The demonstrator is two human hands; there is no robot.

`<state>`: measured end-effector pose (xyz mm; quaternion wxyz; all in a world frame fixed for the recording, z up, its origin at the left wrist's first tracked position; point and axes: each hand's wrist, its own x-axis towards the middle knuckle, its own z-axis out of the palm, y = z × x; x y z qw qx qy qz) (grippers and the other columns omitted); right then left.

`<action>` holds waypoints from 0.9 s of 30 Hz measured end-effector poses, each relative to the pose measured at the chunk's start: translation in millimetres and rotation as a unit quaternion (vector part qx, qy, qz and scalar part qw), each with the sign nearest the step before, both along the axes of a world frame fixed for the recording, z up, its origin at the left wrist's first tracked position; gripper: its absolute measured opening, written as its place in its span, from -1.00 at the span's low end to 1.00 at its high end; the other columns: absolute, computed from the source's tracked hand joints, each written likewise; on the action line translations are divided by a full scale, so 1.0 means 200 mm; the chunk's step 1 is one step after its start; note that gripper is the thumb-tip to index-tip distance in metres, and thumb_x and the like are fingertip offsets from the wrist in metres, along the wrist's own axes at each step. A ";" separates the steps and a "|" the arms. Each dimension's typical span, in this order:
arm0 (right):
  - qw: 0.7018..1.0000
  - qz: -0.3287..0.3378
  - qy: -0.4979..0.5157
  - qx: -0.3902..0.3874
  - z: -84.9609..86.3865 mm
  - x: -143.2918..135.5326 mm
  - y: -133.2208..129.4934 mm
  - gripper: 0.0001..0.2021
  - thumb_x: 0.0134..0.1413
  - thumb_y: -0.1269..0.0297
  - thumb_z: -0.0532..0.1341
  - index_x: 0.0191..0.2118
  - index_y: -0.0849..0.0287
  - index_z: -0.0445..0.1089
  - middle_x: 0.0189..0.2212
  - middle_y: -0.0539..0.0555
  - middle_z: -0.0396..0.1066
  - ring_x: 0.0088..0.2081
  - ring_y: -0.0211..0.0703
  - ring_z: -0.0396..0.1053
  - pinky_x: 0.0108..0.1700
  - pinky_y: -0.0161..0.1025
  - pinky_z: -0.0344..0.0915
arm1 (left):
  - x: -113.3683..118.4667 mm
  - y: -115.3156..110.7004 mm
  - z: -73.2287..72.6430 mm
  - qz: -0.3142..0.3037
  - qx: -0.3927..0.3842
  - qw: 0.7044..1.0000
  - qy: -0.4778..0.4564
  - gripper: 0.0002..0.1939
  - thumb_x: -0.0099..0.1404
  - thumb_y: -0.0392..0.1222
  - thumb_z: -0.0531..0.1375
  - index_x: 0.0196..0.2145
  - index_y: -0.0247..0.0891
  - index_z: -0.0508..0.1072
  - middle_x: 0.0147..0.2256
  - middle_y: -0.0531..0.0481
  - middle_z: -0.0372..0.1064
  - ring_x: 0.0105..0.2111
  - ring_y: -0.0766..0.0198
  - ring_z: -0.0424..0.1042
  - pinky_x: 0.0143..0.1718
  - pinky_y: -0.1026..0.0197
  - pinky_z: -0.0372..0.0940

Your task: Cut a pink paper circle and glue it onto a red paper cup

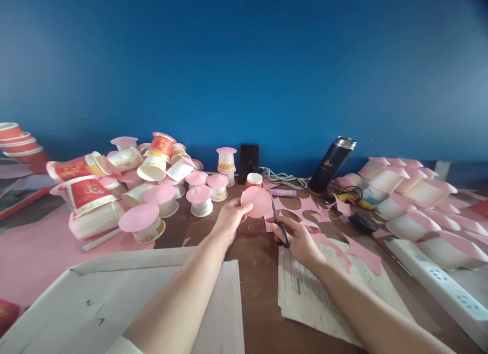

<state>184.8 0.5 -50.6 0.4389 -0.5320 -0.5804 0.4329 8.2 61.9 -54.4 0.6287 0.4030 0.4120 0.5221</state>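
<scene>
My left hand (231,218) pinches a round pink paper disc (256,201) by its left edge, held above the brown table (256,272). My right hand (295,238) grips black-handled scissors (277,218), whose blades point up along the disc's right edge. Behind the disc stands a small red and white paper cup (253,180). Pink paper offcuts (309,207) with round holes lie just right of the scissors. A purple glue stick (282,192) lies behind them.
A heap of paper cups with pink disc lids (145,177) fills the left. More pink-topped white cups (412,196) sit at the right beside a white power strip (438,275). A black flask (331,164), a phone (249,162), a cardboard tray (114,298) and printed papers (316,298) surround my arms.
</scene>
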 end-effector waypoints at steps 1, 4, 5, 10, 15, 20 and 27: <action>1.000 -0.002 -0.004 -0.001 0.00 0.00 0.00 -0.50 -0.08 -0.14 0.27 -0.19 0.22 0.45 -0.60 -0.04 0.25 -0.52 -0.29 0.20 -0.47 -0.30 0.16 | 0.00 0.00 0.00 0.001 -0.002 1.000 -0.001 -0.75 -0.07 -0.13 0.34 -0.41 -0.31 0.51 -0.49 0.05 0.34 -0.53 0.46 0.19 -0.47 0.34 0.07; 1.000 -0.004 -0.008 -0.005 0.01 0.00 -0.01 -0.49 -0.07 -0.14 0.25 -0.17 0.22 0.45 -0.58 -0.03 0.28 -0.50 -0.27 0.23 -0.45 -0.29 0.19 | 0.00 0.00 0.01 -0.002 -0.001 1.000 0.000 -0.75 -0.07 -0.13 0.34 -0.42 -0.31 0.51 -0.50 0.05 0.35 -0.53 0.45 0.19 -0.47 0.34 0.07; 1.000 -0.002 -0.007 -0.005 0.01 -0.01 -0.01 -0.49 -0.06 -0.14 0.25 -0.16 0.22 0.45 -0.58 -0.03 0.28 -0.50 -0.27 0.23 -0.45 -0.29 0.20 | 0.00 -0.01 0.01 -0.003 0.000 1.000 0.002 -0.76 -0.07 -0.13 0.34 -0.42 -0.32 0.51 -0.51 0.05 0.34 -0.54 0.45 0.19 -0.48 0.34 0.06; 1.000 -0.001 -0.010 -0.002 0.01 0.00 -0.01 -0.49 -0.06 -0.15 0.25 -0.17 0.21 0.46 -0.59 -0.03 0.26 -0.51 -0.27 0.22 -0.46 -0.29 0.21 | 0.00 -0.01 0.03 -0.007 0.002 1.000 0.006 -0.75 -0.09 -0.13 0.34 -0.44 -0.32 0.52 -0.55 0.06 0.32 -0.57 0.45 0.15 -0.49 0.32 0.04; 1.000 0.001 -0.005 -0.005 -0.01 0.01 0.00 -0.50 -0.06 -0.13 0.26 -0.16 0.21 0.46 -0.59 -0.04 0.25 -0.52 -0.28 0.21 -0.47 -0.29 0.17 | 0.00 -0.01 0.03 -0.007 0.002 1.000 0.012 -0.76 -0.09 -0.13 0.33 -0.44 -0.33 0.52 -0.55 0.07 0.31 -0.57 0.46 0.15 -0.49 0.32 0.04; 1.000 0.001 0.004 -0.006 -0.02 0.01 0.01 -0.51 -0.09 -0.10 0.29 -0.17 0.22 0.47 -0.61 -0.05 0.24 -0.53 -0.29 0.20 -0.48 -0.31 0.15 | 0.00 -0.01 0.02 -0.002 -0.002 1.000 0.008 -0.74 -0.09 -0.14 0.34 -0.41 -0.32 0.52 -0.51 0.05 0.34 -0.54 0.45 0.18 -0.47 0.33 0.06; 1.000 0.003 -0.006 0.004 -0.02 0.01 0.01 -0.54 -0.08 -0.12 0.27 -0.22 0.20 0.46 -0.58 -0.04 0.25 -0.52 -0.29 0.20 -0.48 -0.31 0.15 | -0.01 0.00 0.00 0.004 0.008 1.000 0.013 -0.77 -0.08 -0.12 0.33 -0.47 -0.32 0.48 -0.55 0.06 0.30 -0.57 0.45 0.16 -0.50 0.31 0.02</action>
